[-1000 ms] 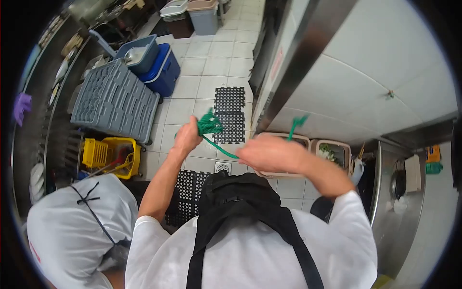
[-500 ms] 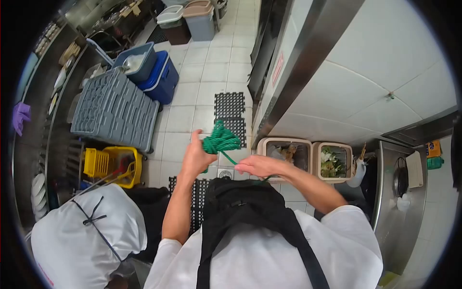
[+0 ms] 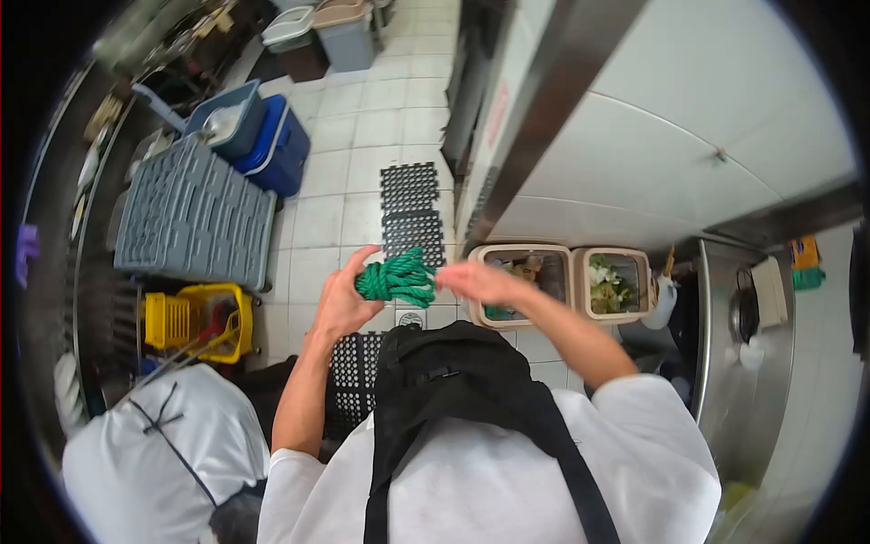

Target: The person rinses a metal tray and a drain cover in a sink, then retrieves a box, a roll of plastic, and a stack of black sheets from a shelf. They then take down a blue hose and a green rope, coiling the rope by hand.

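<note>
A bundle of green rope [image 3: 399, 277] is wound in thick loops in front of my body. My left hand [image 3: 344, 295] grips its left end, with the thumb below and fingers above. At the bundle's right side is my right hand [image 3: 476, 281], its fingers pressed together and slightly blurred near the loops. Whether a strand of rope lies between those fingers is too blurred to tell.
A co-worker in white [image 3: 172, 453] bends at the lower left. Grey crates [image 3: 195, 213], a blue cooler [image 3: 279, 150] and a yellow mop bucket [image 3: 217, 322] stand left. Two bins [image 3: 571, 281] of food scraps and a steel counter [image 3: 725, 363] are right.
The rope bundle has turned to lie more sideways. My right hand has risen to the bundle's right side, and the strand stretched toward it no longer shows. The view has shifted slightly.
</note>
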A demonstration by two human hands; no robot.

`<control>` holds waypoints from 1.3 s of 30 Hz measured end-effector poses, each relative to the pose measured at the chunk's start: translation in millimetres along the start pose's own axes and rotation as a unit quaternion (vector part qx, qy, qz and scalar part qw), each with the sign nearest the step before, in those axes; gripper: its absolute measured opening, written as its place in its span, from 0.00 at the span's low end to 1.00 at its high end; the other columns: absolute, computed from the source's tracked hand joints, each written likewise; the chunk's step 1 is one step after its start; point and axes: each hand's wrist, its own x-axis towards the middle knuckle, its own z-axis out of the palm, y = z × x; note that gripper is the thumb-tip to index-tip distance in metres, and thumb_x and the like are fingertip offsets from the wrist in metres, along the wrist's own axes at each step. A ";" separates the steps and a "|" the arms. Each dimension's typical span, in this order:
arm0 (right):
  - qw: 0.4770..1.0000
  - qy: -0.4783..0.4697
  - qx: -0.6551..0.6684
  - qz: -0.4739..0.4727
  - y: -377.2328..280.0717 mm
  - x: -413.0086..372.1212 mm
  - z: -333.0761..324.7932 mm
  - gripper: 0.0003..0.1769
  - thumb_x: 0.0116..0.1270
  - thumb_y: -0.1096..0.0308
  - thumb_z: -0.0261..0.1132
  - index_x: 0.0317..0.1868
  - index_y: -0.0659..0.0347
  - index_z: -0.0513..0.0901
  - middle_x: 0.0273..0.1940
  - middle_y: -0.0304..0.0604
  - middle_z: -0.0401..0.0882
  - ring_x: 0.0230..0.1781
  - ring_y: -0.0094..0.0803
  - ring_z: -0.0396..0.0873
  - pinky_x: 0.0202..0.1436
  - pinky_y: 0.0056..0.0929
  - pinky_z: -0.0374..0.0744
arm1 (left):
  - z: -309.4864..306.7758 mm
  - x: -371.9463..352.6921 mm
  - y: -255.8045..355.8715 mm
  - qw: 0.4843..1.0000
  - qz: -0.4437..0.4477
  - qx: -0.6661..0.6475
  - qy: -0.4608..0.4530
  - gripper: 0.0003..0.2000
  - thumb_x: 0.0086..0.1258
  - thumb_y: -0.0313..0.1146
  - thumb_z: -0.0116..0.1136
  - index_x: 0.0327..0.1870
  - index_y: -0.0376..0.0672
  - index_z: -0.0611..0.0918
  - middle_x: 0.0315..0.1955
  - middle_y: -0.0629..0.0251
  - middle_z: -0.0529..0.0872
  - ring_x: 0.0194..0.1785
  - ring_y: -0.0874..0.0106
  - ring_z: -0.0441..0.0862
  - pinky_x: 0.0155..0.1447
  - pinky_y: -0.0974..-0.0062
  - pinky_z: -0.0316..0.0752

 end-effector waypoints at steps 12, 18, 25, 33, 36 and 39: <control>0.989 0.139 -0.053 -0.017 14.3 38.2 70.7 0.19 0.83 0.57 0.50 0.52 0.63 0.81 0.48 0.58 0.85 0.52 0.60 0.81 0.52 0.49 0.77 | 14.6 2.0 27.6 0.914 -0.115 -0.370 -0.119 0.56 0.50 0.18 0.66 0.81 0.47 0.44 0.46 0.56 0.82 0.43 0.68 0.81 0.49 0.71 0.81; 0.962 -0.060 -0.253 0.079 -45.9 -17.1 65.6 0.20 0.80 0.57 0.54 0.58 0.67 0.74 0.45 0.66 0.84 0.52 0.65 0.80 0.55 0.55 0.78 | 44.5 12.9 -24.7 0.997 -0.063 -0.031 -0.029 0.51 0.48 0.20 0.70 0.75 0.36 0.50 0.43 0.52 0.80 0.44 0.58 0.81 0.54 0.64 0.79; 0.926 -0.019 -0.370 0.066 -113.7 -43.0 29.1 0.14 0.71 0.66 0.61 0.47 0.70 0.78 0.42 0.61 0.85 0.45 0.61 0.84 0.50 0.56 0.81 | 79.7 39.6 -37.5 0.994 0.047 0.091 0.027 0.30 0.48 0.26 0.73 0.56 0.33 0.75 0.46 0.47 0.81 0.51 0.53 0.83 0.55 0.61 0.78; 0.918 0.047 -0.395 -0.003 -59.5 -43.2 78.7 0.10 0.69 0.70 0.62 0.44 0.70 0.78 0.39 0.58 0.84 0.39 0.56 0.86 0.42 0.52 0.84 | 107.3 48.9 -52.0 0.994 -0.103 -0.025 -0.004 0.30 0.53 0.33 0.73 0.56 0.31 0.76 0.37 0.38 0.88 0.44 0.43 0.87 0.49 0.53 0.81; 0.894 0.054 -0.444 -0.013 -83.0 -48.3 66.6 0.10 0.67 0.73 0.62 0.44 0.71 0.77 0.37 0.57 0.83 0.38 0.53 0.87 0.41 0.51 0.84 | 117.3 47.8 -53.1 0.990 -0.099 0.083 -0.048 0.26 0.53 0.31 0.71 0.52 0.30 0.75 0.37 0.35 0.87 0.44 0.41 0.86 0.49 0.49 0.81; 0.894 0.025 -0.446 -0.029 -101.6 -47.9 43.1 0.10 0.66 0.75 0.61 0.45 0.71 0.77 0.38 0.58 0.83 0.38 0.53 0.87 0.41 0.51 0.84 | 124.0 56.6 -45.9 0.974 0.028 0.214 -0.073 0.17 0.52 0.25 0.68 0.42 0.37 0.76 0.34 0.44 0.87 0.42 0.46 0.86 0.49 0.50 0.78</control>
